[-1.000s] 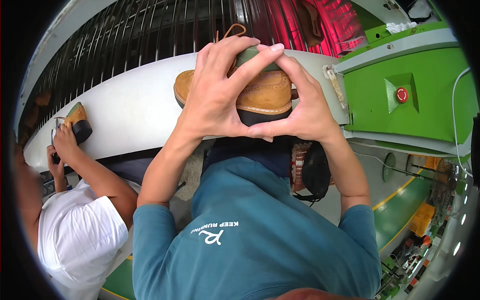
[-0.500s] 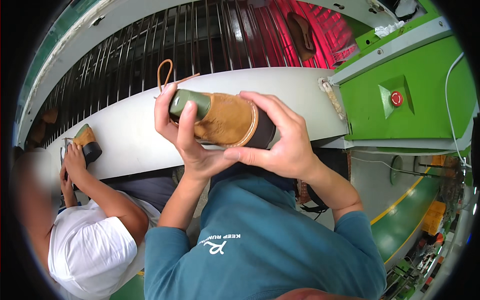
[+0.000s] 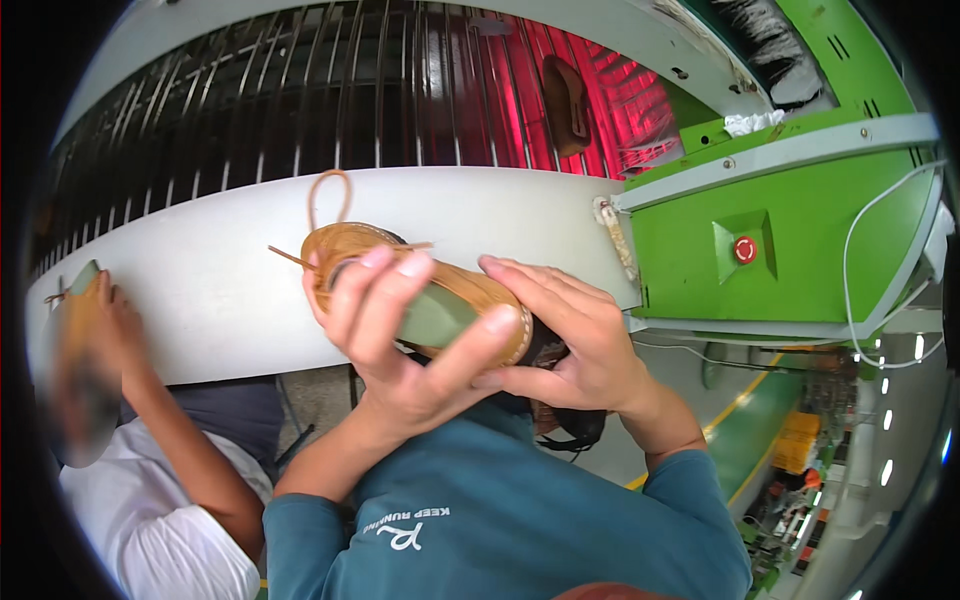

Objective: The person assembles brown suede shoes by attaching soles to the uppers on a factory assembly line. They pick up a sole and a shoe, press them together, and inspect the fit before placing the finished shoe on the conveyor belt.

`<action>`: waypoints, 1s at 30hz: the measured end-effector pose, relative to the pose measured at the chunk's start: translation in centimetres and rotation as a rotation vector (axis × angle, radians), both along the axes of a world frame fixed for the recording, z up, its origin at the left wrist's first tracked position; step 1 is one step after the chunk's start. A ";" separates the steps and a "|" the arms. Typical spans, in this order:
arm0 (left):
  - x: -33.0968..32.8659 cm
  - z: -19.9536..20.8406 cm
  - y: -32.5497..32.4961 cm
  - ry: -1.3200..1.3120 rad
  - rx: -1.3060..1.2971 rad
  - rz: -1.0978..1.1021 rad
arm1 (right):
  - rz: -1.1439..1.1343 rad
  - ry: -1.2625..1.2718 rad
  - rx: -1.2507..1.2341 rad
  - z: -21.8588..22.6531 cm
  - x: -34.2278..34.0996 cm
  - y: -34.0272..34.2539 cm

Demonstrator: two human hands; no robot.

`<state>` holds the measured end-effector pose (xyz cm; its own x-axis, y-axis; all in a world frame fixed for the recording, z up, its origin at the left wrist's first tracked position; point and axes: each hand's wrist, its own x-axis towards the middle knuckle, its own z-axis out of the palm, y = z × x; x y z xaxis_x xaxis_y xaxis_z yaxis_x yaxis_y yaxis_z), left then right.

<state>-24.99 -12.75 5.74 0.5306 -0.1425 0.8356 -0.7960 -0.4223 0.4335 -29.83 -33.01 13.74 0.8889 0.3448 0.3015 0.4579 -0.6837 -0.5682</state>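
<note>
Both my hands grip a tan leather shoe (image 3: 474, 287) above the white ledge. Its green last (image 3: 437, 318) shows in the opening, and pale stitching runs round the edge near my right fingers. My left hand (image 3: 395, 345) wraps over the shoe with its fingers curled across the opening. At the other end, my right hand (image 3: 580, 340) holds the shoe between fingers and thumb. A tan lace (image 3: 331, 174) makes a loop beyond the shoe's far side. Part of the dark sole is hidden by my hands.
The white ledge (image 3: 220, 270) borders a roller conveyor (image 3: 330, 90), lit red on the right. A brown shoe (image 3: 566, 105) lies on those rollers. A green machine cabinet (image 3: 690, 240) carries a red button (image 3: 745, 250). At left, a person in white (image 3: 170, 540) handles another shoe (image 3: 85, 300).
The shoe has turned in my hands from its side to show its opening and lace. My left fingers have shifted over the top. The view has swung, and the co-worker's shoe sits farther left.
</note>
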 end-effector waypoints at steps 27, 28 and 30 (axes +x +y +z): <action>10.1 -6.0 5.4 0.790 -1.184 -0.821 | -0.430 0.679 1.265 -13.8 -3.4 -2.5; 9.9 -4.0 5.0 0.881 -1.308 -0.733 | -0.440 0.678 1.269 -14.0 -3.5 -2.3; 10.1 -4.7 5.0 0.736 -1.234 -0.862 | -0.391 0.665 1.286 -14.7 -3.9 -2.5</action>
